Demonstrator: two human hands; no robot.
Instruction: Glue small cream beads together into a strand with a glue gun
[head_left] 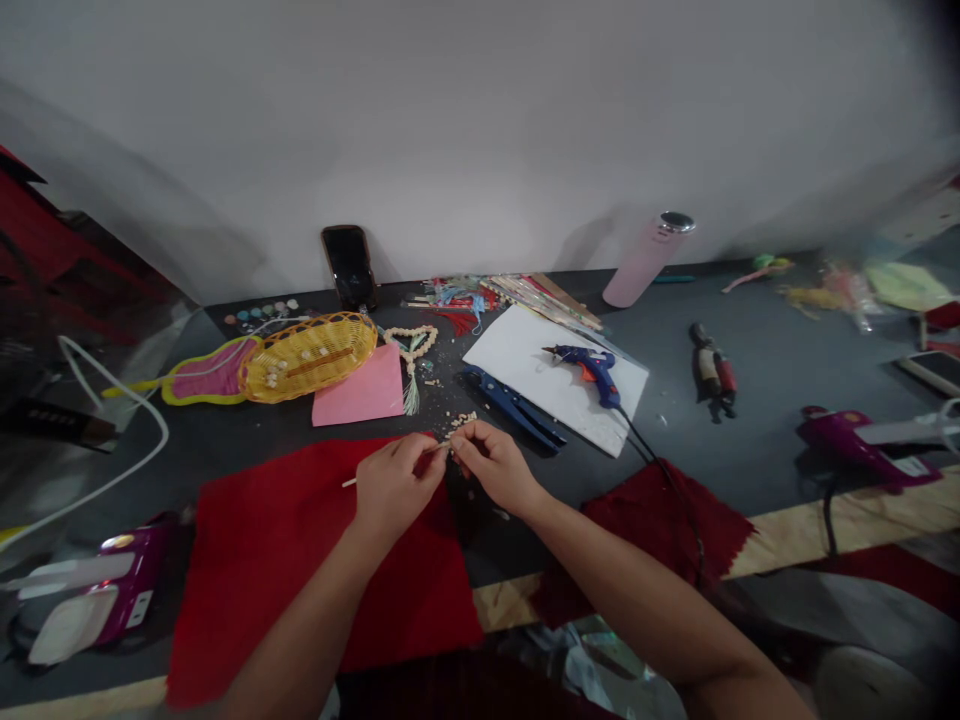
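Surface: dark tabletop [750,420], red felt [300,560] under the work.
Left hand [394,490]: fingers pinch a thin stick [350,482], steadying it.
Right hand [491,465]: fingers closed on the stick's tip by loose beads [463,420].

A thin pale stick [351,482] (partly hidden) lies nearly level above the red felt sheet [300,560].

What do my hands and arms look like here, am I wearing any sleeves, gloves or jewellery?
Both arms are bare as far up as the view shows: no sleeves in sight. The left hand and right hand wear no gloves, and no watch, bracelet or ring can be made out on wrists or fingers. No markings or cables on either arm.
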